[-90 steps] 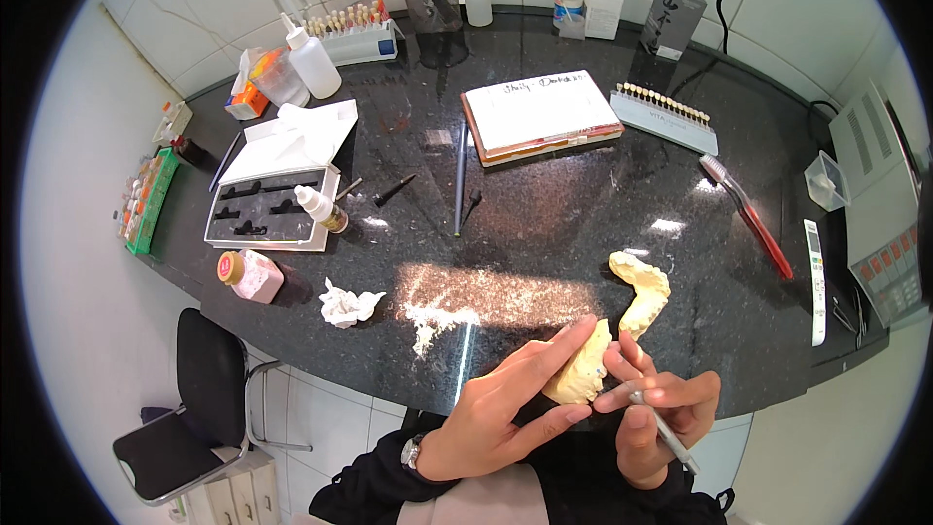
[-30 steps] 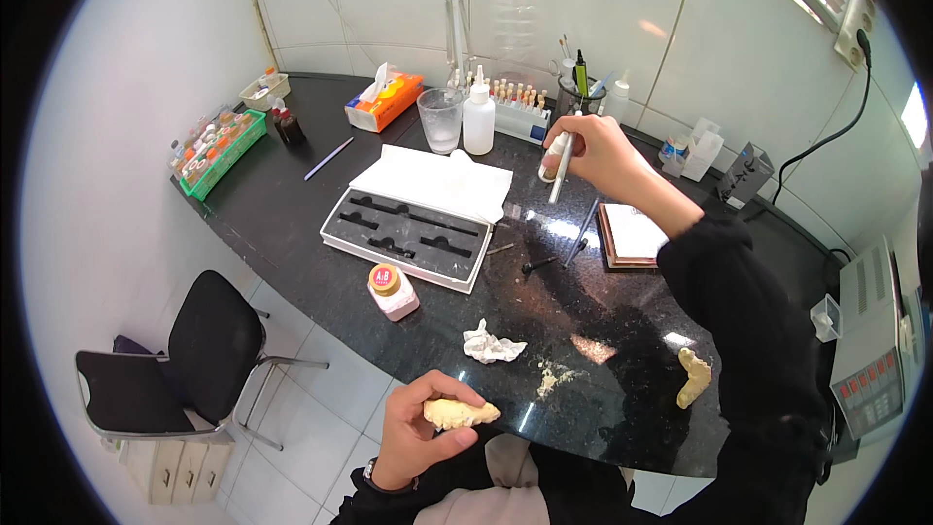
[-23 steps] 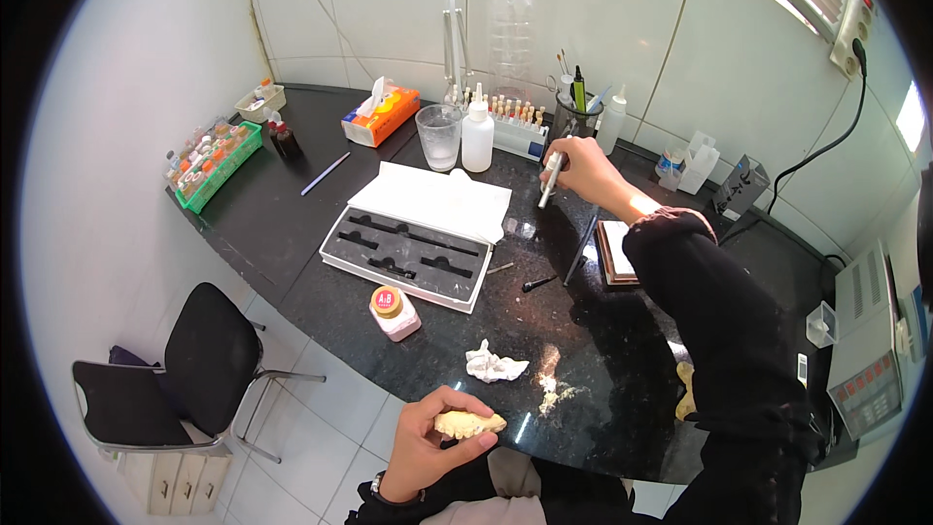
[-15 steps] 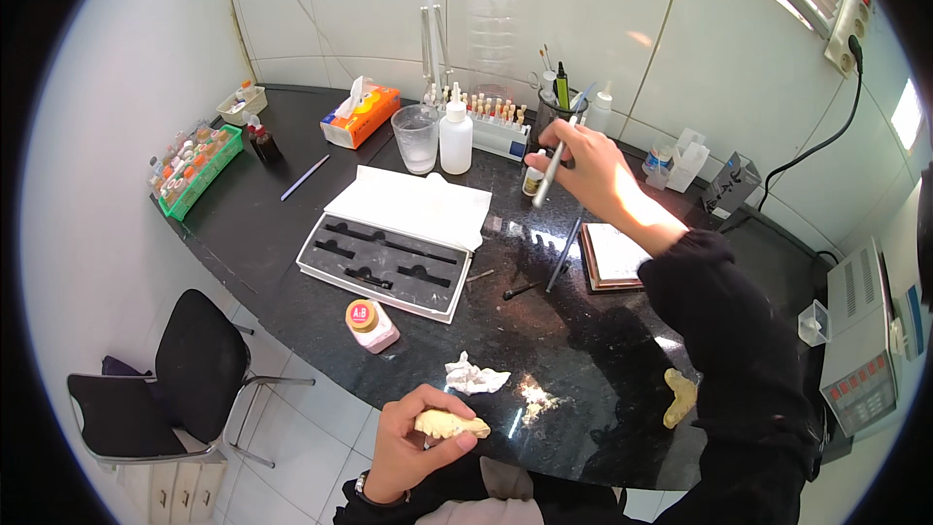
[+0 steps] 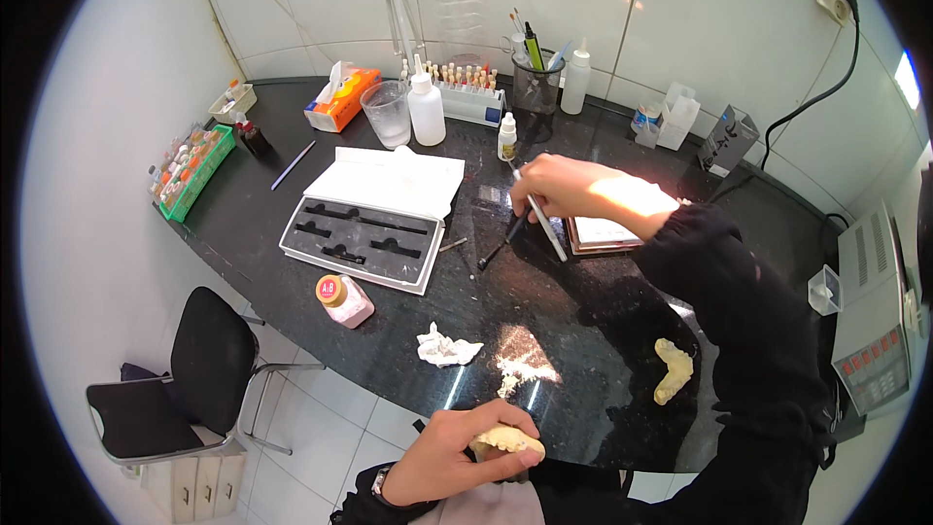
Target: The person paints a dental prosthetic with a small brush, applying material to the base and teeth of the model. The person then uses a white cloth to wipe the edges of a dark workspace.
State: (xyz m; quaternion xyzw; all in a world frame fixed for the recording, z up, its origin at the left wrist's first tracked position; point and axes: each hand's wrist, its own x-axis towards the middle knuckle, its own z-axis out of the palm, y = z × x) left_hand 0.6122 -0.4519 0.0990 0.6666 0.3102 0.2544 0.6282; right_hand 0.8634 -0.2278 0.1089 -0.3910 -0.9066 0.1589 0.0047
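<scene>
My left hand (image 5: 457,455) is closed around a pale yellow dental cast (image 5: 505,442) at the table's near edge. Over the middle of the table, my right hand (image 5: 556,187) is closed on a slim silver-grey pen-shaped tool (image 5: 550,233), which slants down between the fingers. Those fingertips also meet a thin dark tool (image 5: 501,245) with a black end; whether they grip it cannot be made out. A second yellow cast (image 5: 673,371), arch-shaped, lies to the right. Crumpled white tissue (image 5: 447,346) and pale shavings (image 5: 525,369) lie beyond my left hand.
An open white case (image 5: 423,277) with black foam sits left of centre, behind a pink-filled jar (image 5: 344,301). Farther back stand a glass (image 5: 387,117), a white squeeze bottle (image 5: 426,112), a small dropper bottle (image 5: 507,138) and a mesh pen cup (image 5: 537,87). A notebook (image 5: 603,235) lies beside my right hand.
My right hand has come down from near the pen cup to the tools on the table, still with the silver-grey tool. My left hand has shifted right with the cast; the view has also shifted.
</scene>
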